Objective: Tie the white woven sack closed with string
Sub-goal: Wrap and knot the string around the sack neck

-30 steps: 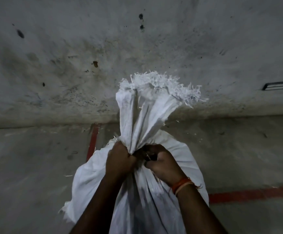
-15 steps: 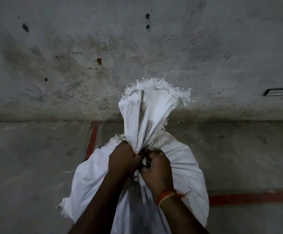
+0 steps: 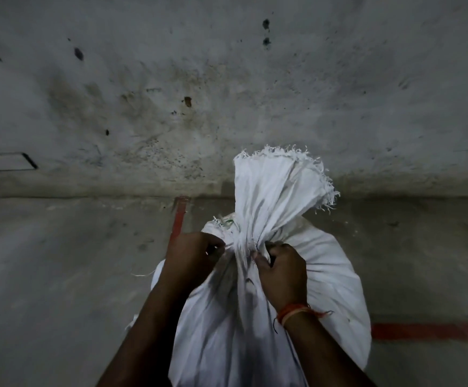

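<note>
Two hands (image 3: 193, 258) (image 3: 281, 270) gripping neck, sack (image 3: 336, 289) upright

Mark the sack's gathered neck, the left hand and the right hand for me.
sack neck (image 3: 244, 241), head view: cinched folds between the hands.
left hand (image 3: 192, 254), head view: back of hand.
right hand (image 3: 284, 270), head view: back of hand.

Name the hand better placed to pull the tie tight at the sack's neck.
Either, probably both: the left hand and right hand grip on opposite sides of the white sack's gathered neck. The string itself isn't discernible.
</note>
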Tool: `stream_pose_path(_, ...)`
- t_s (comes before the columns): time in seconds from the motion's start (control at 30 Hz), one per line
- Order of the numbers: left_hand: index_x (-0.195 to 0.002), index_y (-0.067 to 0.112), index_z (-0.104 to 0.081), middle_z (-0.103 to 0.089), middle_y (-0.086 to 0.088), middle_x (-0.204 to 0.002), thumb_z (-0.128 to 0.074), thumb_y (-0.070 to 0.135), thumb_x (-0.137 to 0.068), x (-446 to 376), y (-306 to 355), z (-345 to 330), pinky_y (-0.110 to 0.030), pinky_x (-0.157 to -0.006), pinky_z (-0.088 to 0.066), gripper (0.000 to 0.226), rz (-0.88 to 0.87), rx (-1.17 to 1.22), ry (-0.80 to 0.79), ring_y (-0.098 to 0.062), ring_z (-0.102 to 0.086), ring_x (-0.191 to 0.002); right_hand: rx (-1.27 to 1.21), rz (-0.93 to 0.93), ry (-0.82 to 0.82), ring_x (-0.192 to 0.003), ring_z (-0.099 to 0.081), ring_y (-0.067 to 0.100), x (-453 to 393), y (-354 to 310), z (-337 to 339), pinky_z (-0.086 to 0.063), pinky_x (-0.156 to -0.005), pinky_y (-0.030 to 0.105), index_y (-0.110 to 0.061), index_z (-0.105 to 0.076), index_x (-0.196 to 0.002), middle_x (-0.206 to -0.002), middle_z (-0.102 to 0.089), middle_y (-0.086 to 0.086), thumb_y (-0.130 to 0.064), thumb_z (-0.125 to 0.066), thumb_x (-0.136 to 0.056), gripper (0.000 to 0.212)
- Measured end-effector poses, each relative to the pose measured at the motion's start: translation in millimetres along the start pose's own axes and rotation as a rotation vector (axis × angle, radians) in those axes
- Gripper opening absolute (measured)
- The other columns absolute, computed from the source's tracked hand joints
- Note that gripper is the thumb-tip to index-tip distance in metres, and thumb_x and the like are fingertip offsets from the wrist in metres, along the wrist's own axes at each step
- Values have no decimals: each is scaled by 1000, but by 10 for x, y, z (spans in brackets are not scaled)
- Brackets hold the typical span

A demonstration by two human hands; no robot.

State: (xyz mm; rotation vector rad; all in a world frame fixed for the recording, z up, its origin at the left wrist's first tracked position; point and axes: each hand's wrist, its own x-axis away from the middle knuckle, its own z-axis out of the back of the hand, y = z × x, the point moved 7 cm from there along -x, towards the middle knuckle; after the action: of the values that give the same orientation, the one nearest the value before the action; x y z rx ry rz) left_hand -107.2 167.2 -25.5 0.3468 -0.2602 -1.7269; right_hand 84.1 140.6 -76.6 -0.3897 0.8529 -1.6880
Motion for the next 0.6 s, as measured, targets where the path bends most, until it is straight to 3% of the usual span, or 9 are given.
stream_pose_path(0.07,-96,29,-76,-77,9,-81,-69,40,-88,203,43,-81,-12,-65,-44,15,153,180,36,-4,-71,-75,1,-10,-6,-86,-65,26,31,-21,0,-42,-73,26,-8,-74,-86,-86,-69,12,-34,-71,-85,27)
stream_pose_path(0.17,-99,26,-64,-76,-4,-79,-71,22,-88,565,210,-437,-30,-66,-54,13,421,824,54,-14,-70,-65,-33,-7,2,-81,-62,24,48,-46,51,-42,-71,27,-11,-74,-86,-80,-65,6,-34,-70,-85,23)
stream_pose_path(0.23,-100,20,-57,-71,-19,-78,-67,15,-90,694,379,-600,-34,-60,-54,15,457,1130,51,-22,-67,-62,-55,10,-22,-65,-54,17,53,-82,97,-34,-62,24,-18,-65,-70,-65,-52,-5,-33,-70,-85,22)
stream_pose_path(0.33,-97,3,-47,-53,-20,-68,-53,4,-100,743,561,-671,-23,-47,-46,7,453,1458,11,-17,-52,-50,-104,-2,-106,-48,-45,8,63,-78,109,-32,-49,19,-19,-49,-58,-49,-46,-3,-34,-70,-83,36)
stream_pose_path(0.43,-104,8,-52,-57,-11,-71,-50,1,-101,728,609,-709,-23,-51,-44,7,393,1516,-98,-15,-53,-56,-258,-65,-214,-71,-67,14,91,5,127,-55,-70,29,-14,-70,-82,-69,-69,-1,-21,-69,-82,6)
stream_pose_path(0.5,-118,13,-53,-63,-8,-74,-52,-1,-99,702,618,-728,-26,-57,-46,23,316,1417,-204,-15,-59,-63,-401,-137,-295,-91,-71,9,144,19,187,-57,-85,30,-17,-73,-104,-84,-72,-13,-6,-66,-84,24)
stream_pose_path(0.6,-127,7,-53,-62,-14,-83,-49,-8,-98,720,709,-751,-20,-62,-51,33,243,1365,-305,-14,-64,-68,-603,-213,-360,-82,-72,-2,301,-20,328,-57,-68,18,-28,-69,-103,-97,-71,-14,6,-59,-88,38)
